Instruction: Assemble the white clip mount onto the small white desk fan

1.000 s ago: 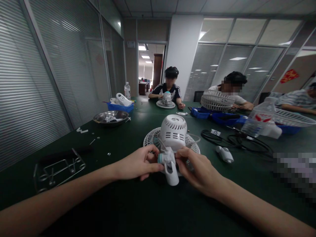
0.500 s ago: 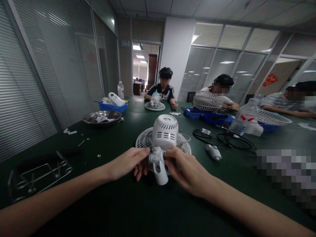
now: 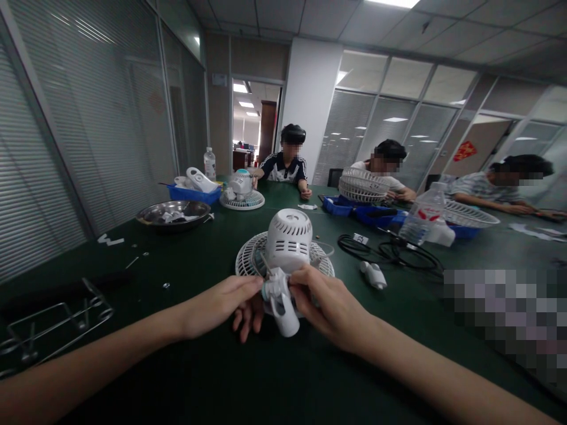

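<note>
A white fan motor housing (image 3: 289,239) stands face down on its round grille (image 3: 248,260) on the dark green table (image 3: 177,366). A white neck bracket (image 3: 283,310) with a teal knob sticks out from its near side. My left hand (image 3: 221,304) pinches the knob side of that bracket with thumb and forefinger, the other fingers loosely curled below. From the right, my right hand (image 3: 330,307) grips the same bracket with its fingers wrapped round it.
A wire clip frame (image 3: 53,321) lies at the near left, a steel bowl (image 3: 172,212) and small screws farther back. A black cable (image 3: 390,251), a white plug part (image 3: 373,274), a water bottle (image 3: 420,221) and blue trays (image 3: 354,209) lie to the right. Three other people work at the far side.
The view has lifted and swung right, so fan and hands sit slightly lower left. My left fingers have loosened under the bracket; both hands stay on it.
</note>
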A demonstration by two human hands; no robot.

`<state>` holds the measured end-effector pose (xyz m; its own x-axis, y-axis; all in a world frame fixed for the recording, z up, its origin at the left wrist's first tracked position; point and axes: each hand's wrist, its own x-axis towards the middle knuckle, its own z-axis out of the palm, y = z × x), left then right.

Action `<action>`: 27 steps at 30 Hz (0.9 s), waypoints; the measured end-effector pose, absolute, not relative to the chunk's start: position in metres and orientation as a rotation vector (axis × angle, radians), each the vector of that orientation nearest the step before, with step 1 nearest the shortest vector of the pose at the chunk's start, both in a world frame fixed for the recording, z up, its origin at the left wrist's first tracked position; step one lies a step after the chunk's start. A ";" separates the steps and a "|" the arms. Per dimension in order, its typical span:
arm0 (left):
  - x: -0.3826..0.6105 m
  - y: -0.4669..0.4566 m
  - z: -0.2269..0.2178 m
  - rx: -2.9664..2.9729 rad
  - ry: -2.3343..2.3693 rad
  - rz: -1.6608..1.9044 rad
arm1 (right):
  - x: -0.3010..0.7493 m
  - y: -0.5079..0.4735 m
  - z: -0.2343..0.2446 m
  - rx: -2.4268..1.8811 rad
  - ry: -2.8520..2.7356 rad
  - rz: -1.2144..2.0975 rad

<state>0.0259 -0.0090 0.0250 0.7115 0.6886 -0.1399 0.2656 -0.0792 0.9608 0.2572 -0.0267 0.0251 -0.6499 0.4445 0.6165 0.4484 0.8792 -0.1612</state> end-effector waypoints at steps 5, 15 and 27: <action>0.026 -0.015 0.032 1.814 0.933 0.453 | 0.257 -0.028 0.028 -0.673 -2.409 0.018; 0.023 -0.023 0.041 1.936 0.947 0.532 | 0.257 -0.029 0.030 -0.715 -2.415 -0.029; 0.021 -0.015 0.031 2.122 1.332 0.507 | 0.258 -0.030 0.025 -0.454 -2.393 -0.633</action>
